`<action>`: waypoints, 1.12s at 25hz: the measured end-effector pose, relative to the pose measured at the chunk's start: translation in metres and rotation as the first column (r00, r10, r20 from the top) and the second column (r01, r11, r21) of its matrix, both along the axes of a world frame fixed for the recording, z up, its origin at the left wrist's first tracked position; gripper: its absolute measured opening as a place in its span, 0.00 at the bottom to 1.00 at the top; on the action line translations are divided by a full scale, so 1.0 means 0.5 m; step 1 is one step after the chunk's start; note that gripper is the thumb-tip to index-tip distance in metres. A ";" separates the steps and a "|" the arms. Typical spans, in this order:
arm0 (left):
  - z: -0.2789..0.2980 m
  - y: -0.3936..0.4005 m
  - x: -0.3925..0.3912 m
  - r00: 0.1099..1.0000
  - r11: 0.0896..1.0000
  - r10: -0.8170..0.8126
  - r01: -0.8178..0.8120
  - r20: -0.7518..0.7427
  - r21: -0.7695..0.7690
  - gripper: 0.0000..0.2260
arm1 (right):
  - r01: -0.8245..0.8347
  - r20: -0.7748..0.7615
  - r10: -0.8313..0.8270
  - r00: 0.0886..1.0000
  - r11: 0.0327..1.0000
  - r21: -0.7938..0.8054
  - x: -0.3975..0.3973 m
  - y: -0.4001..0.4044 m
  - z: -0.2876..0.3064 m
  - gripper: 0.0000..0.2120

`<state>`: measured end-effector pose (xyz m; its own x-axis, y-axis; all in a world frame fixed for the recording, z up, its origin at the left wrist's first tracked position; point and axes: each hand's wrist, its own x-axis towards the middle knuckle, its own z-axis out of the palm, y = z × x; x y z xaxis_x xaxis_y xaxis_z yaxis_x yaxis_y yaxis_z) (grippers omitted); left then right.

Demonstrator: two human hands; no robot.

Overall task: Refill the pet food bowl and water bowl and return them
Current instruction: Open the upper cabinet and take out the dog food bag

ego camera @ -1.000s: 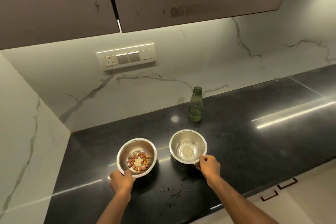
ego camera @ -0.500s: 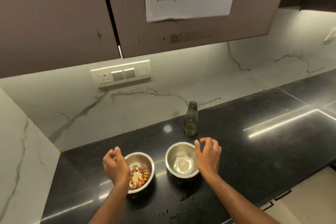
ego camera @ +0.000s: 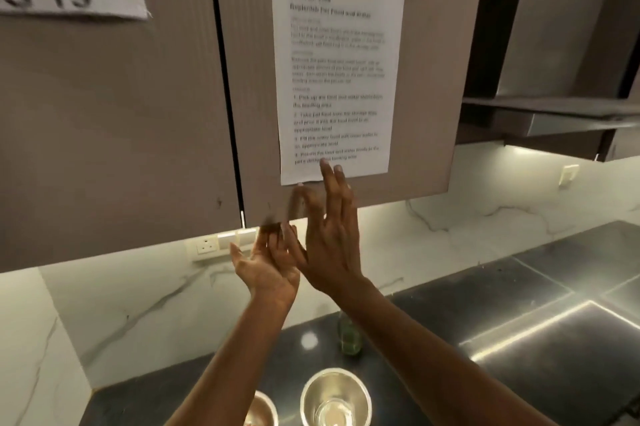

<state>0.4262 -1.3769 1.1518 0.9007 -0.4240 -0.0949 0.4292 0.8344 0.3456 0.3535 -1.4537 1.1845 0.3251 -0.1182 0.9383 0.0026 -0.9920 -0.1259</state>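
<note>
Two steel bowls stand on the black counter at the bottom edge. The water bowl (ego camera: 335, 398) holds clear water. Of the food bowl (ego camera: 260, 411), only the rim shows, partly behind my left forearm. Both my hands are raised in front of the wall cupboard, well above the bowls. My left hand (ego camera: 268, 264) is palm up with fingers spread and blurred. Beside it, my right hand (ego camera: 329, 235) is upright with straight fingers, its tips near the lower edge of the sheet. The two hands overlap in the view. Neither holds anything.
A green glass bottle (ego camera: 348, 337) stands behind the water bowl, near the marble backsplash. A printed task sheet (ego camera: 337, 76) is stuck on the cupboard door (ego camera: 426, 79). A switch plate (ego camera: 221, 244) sits under the cupboard. The black counter (ego camera: 540, 339) runs right.
Both hands left the bowls and rose to chest height in front of the cupboard. The camera tilted upward, so the bowls slid to the bottom edge.
</note>
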 end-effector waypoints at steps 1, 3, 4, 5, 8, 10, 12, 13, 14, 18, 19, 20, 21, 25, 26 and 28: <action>0.020 0.002 -0.020 1.000 1.000 0.000 0.000 0.010 -0.005 0.37 | -0.002 0.001 0.002 1.000 1.000 -0.014 -0.001 0.009 0.036 0.30; 0.043 0.011 -0.048 1.000 0.999 0.025 -0.025 0.008 0.025 0.36 | 0.022 -0.026 -0.022 0.999 1.000 0.004 -0.006 0.027 0.086 0.31; 0.048 0.018 -0.055 1.000 0.999 0.025 -0.025 0.015 0.042 0.37 | 0.032 -0.041 -0.030 0.999 0.999 0.029 -0.009 0.036 0.099 0.31; 0.060 0.028 -0.066 1.000 0.998 0.024 -0.025 0.011 0.050 0.38 | 0.033 -0.051 -0.030 0.998 0.998 0.059 -0.020 0.047 0.112 0.31; 0.085 0.058 -0.129 1.000 0.998 0.006 -0.007 0.016 0.066 0.40 | 0.007 -0.074 0.001 0.997 0.993 0.114 -0.073 0.075 0.140 0.32; 0.089 0.069 -0.191 0.999 0.996 0.021 -0.023 0.026 0.082 0.38 | -0.006 -0.075 0.013 0.997 0.996 0.092 -0.128 0.081 0.161 0.34; 0.081 0.075 -0.257 1.000 0.993 0.017 -0.020 0.023 0.114 0.34 | -0.009 -0.048 0.012 0.999 0.997 0.074 -0.185 0.082 0.185 0.36; 0.083 0.078 -0.298 1.000 0.991 0.007 -0.010 0.028 0.134 0.31 | -0.021 -0.030 0.023 0.999 0.996 0.082 -0.223 0.084 0.201 0.37; 0.082 0.077 -0.335 0.999 0.983 -0.002 -0.005 0.042 0.181 0.27 | -0.042 -0.016 0.044 0.999 0.995 0.094 -0.261 0.085 0.218 0.37; 0.110 0.042 -0.484 0.984 0.902 -0.105 0.032 0.145 0.431 0.13 | -0.144 0.022 0.143 0.990 0.973 0.181 -0.410 0.077 0.280 0.38; 0.117 0.027 -0.521 0.971 0.870 -0.148 0.038 0.187 0.491 0.12 | -0.173 0.037 0.169 0.985 0.961 0.214 -0.446 0.072 0.291 0.37; 0.112 0.007 -0.546 0.952 0.838 -0.188 0.027 0.241 0.545 0.13 | -0.195 0.057 0.187 0.981 0.949 0.246 -0.479 0.067 0.301 0.37; 0.108 -0.023 -0.577 0.924 0.813 -0.227 0.006 0.308 0.582 0.13 | -0.201 0.075 0.188 0.979 0.938 0.281 -0.516 0.049 0.312 0.36; 0.100 -0.161 -0.713 0.671 0.633 -0.442 -0.238 0.595 0.737 0.24 | -0.196 0.168 0.137 0.976 0.887 0.418 -0.687 -0.071 0.356 0.36; 0.103 -0.223 -0.749 0.595 0.598 -0.522 -0.256 0.611 0.760 0.36 | -0.140 0.181 0.062 0.982 0.874 0.464 -0.740 -0.119 0.365 0.34; 0.100 -0.276 -0.761 0.533 0.569 -0.549 -0.325 0.643 0.755 0.49 | -0.073 0.178 -0.028 0.984 0.840 0.537 -0.781 -0.157 0.383 0.28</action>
